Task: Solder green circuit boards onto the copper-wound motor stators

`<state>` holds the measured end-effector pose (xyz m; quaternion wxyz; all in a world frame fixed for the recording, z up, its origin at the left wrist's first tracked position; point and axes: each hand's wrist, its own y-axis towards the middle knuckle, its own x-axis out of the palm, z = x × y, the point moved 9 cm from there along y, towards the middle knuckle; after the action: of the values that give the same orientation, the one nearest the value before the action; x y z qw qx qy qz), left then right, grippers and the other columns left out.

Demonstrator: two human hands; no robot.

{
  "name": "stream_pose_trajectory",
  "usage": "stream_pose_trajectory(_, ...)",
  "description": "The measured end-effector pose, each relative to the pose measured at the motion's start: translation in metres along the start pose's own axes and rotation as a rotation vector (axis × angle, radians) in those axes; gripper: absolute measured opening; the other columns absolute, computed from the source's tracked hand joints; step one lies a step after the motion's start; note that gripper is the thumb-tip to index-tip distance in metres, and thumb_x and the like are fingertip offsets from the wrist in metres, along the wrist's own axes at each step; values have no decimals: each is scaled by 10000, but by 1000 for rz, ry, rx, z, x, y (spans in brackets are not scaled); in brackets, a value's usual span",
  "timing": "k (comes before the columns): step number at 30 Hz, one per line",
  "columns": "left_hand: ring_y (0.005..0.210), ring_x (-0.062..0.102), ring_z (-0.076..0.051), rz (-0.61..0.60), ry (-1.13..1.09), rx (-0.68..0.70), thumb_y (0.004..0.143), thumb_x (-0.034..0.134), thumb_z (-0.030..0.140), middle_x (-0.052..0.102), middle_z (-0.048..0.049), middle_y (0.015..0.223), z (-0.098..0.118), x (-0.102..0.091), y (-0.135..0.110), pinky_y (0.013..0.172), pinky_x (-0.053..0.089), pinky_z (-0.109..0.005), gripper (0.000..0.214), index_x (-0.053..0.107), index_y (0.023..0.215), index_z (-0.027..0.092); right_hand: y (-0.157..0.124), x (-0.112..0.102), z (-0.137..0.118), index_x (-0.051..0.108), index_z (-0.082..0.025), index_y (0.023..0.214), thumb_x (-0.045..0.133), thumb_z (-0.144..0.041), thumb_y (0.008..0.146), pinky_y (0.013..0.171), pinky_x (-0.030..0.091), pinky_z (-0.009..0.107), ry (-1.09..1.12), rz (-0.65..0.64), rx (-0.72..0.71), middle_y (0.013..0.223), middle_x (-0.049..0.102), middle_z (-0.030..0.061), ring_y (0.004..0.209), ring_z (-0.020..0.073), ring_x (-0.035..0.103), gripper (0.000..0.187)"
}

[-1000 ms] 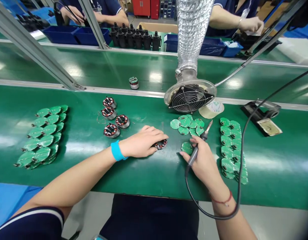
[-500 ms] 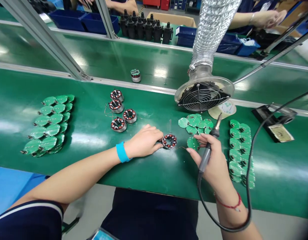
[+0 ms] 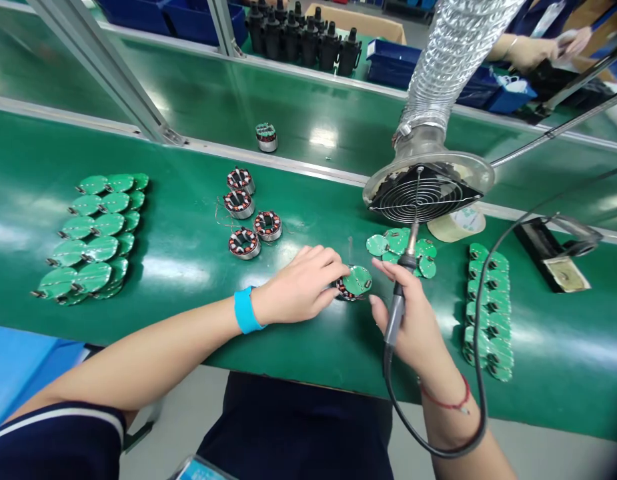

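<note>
A round green circuit board (image 3: 359, 281) lies tilted on top of a motor stator (image 3: 344, 293) with red and black windings, covering most of it. My left hand (image 3: 303, 283) is closed at their left side, a fingertip at the board's edge and the thumb by the stator. My right hand (image 3: 419, 320) holds a soldering iron (image 3: 397, 310), its tip pointing up and away in front of the fan grille. The right thumb and forefinger are spread, just right of the board. Several other stators (image 3: 244, 243) stand to the left, beyond my left hand.
Rows of green boards lie at left (image 3: 99, 248) and right (image 3: 493, 303), with a loose pile (image 3: 395, 243) between. A fume extractor (image 3: 421, 190) hangs low over the bench. An iron stand (image 3: 553, 250) sits far right. Across the rail are black housings (image 3: 308, 40) and a co-worker's hands.
My right hand brought a green board leftward onto the stator and released it, keeping the soldering iron. My left fingers shifted to the board's edge. The view moved slightly.
</note>
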<state>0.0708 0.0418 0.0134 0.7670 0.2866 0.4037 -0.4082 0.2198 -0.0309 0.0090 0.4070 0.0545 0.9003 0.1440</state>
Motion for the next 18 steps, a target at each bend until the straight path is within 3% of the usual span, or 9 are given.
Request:
stream_pose_trajectory(4, 1053, 583, -266, 83, -43, 1, 1022, 536, 172, 657, -118, 1122, 6, 1, -1, 948, 496, -424, 200, 662, 1175, 154, -16, -1, 14, 475, -303, 1479, 585, -252, 1004, 936, 643, 459, 34, 44, 134, 1239, 764, 84, 1077, 254, 779, 490)
stream_pose_trajectory(8, 1005, 563, -246, 152, -40, 44, 1058, 512, 194, 644, -106, 1067, 18, 2, -2, 924, 509, -398, 188, 691, 1105, 163, -22, 1, 12, 523, -297, 1409, 576, -234, 1008, 755, 635, 339, 64, 66, 201, 969, 764, 12, 811, 190, 771, 409)
stream_pose_trajectory(13, 1059, 550, -265, 105, -27, 21, 1038, 627, 247, 643, -96, 1078, 32, 20, 1, 945, 496, -420, 172, 724, 1166, 184, -18, -6, -15, 514, -315, 1416, 617, -188, 1017, 746, 641, 297, 167, 150, 81, 929, 762, -19, 802, 166, 775, 431)
stream_pose_trajectory(18, 1029, 528, -245, 101, -240, -126, 1023, 665, 227, 620, -60, 976, 19, 18, 0, 959, 464, -402, 112, 745, 956, 187, -8, -5, -27, 497, -357, 1461, 654, -140, 1007, 799, 643, 300, 256, 160, -44, 985, 773, -22, 856, 159, 778, 527)
